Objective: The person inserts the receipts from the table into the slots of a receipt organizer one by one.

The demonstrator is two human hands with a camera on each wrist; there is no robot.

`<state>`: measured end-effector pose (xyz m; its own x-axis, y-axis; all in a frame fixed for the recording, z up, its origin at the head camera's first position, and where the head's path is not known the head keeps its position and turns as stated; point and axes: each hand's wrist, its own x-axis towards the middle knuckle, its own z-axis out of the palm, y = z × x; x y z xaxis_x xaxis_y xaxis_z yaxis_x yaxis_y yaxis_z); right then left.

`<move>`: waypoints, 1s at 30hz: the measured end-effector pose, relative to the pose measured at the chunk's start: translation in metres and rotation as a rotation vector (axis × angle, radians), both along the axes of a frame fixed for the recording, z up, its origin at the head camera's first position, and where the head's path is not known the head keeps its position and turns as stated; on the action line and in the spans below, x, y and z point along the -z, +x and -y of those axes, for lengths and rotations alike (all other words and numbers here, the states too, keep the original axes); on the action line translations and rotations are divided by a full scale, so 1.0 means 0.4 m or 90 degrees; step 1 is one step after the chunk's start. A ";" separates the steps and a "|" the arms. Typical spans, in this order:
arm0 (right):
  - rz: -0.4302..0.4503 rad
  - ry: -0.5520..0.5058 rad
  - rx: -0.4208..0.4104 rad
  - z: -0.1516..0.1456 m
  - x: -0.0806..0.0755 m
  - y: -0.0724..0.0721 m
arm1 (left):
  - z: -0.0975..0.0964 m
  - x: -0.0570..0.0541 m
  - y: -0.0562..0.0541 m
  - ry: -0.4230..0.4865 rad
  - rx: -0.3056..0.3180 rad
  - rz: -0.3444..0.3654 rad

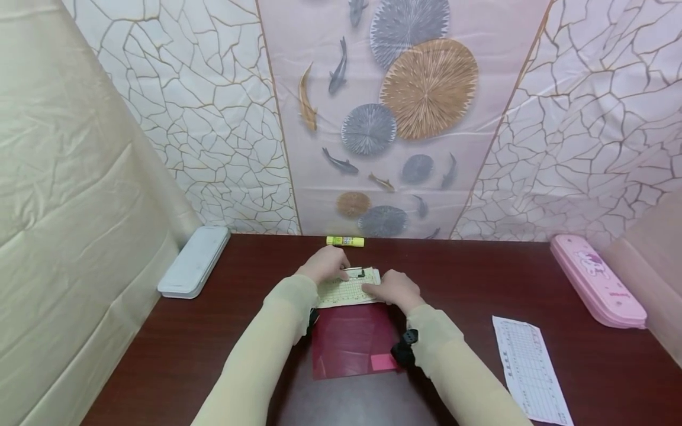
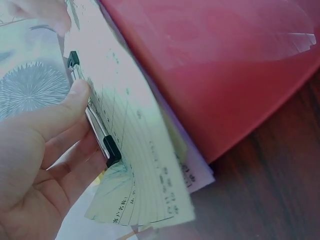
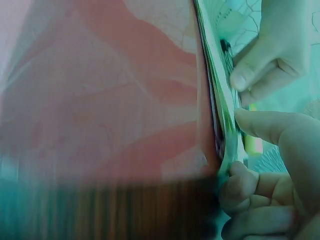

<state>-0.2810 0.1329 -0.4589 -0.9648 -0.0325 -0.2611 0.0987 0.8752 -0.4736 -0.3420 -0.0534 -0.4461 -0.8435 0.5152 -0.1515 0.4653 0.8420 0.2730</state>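
A stack of printed, pale yellow paper slips lies along the far edge of a translucent red folder. A metal-bar clip with black ends runs along the edge of the stack. My left hand pinches this clip, thumb on the bar and fingers curled behind, as the left wrist view shows. On the right side of the stack, my right hand pinches the slips' edge between thumb and curled fingers. A purple sheet shows between the slips and the folder.
Just beyond the hands lies a yellow glue stick. A white case sits at the back left, a pink pencil case at the back right. One loose printed slip lies on the dark wooden table. Patterned cloth hangs behind.
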 end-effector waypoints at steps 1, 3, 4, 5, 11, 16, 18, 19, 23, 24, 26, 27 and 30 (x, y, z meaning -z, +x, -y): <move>-0.008 -0.002 -0.004 -0.010 -0.002 0.002 | 0.000 0.000 0.000 0.001 0.000 0.000; -0.026 -0.004 -0.011 -0.030 -0.008 0.008 | 0.000 0.001 -0.002 0.003 0.001 0.000; -0.035 -0.005 -0.015 -0.042 -0.012 0.012 | 0.000 0.002 -0.003 0.005 0.003 -0.001; -0.044 -0.006 -0.018 -0.055 -0.016 0.015 | 0.000 0.003 -0.005 0.006 0.005 -0.002; -0.094 -0.012 -0.054 -0.149 -0.042 0.040 | -0.001 0.009 -0.011 0.014 0.012 -0.005; -0.118 0.001 -0.085 -0.224 -0.052 0.067 | -0.002 0.007 -0.012 0.008 0.015 -0.006; -0.124 0.004 -0.094 -0.248 -0.054 0.077 | -0.002 0.006 -0.012 0.005 0.017 -0.007; -0.123 0.003 -0.098 -0.258 -0.054 0.083 | -0.001 0.006 -0.012 0.003 0.018 -0.007; -0.125 0.000 -0.107 -0.294 -0.056 0.102 | 0.001 0.007 -0.011 -0.005 0.024 -0.013; -0.124 -0.003 -0.110 -0.303 -0.056 0.107 | 0.002 0.007 -0.010 -0.004 0.023 -0.011; -0.126 -0.006 -0.117 -0.322 -0.058 0.118 | 0.001 0.006 -0.008 -0.003 0.020 -0.008; -0.128 -0.006 -0.121 -0.333 -0.058 0.123 | 0.001 0.006 -0.007 -0.001 0.017 -0.007; -0.137 0.001 -0.133 -0.372 -0.058 0.140 | 0.001 0.002 -0.003 0.011 0.008 0.000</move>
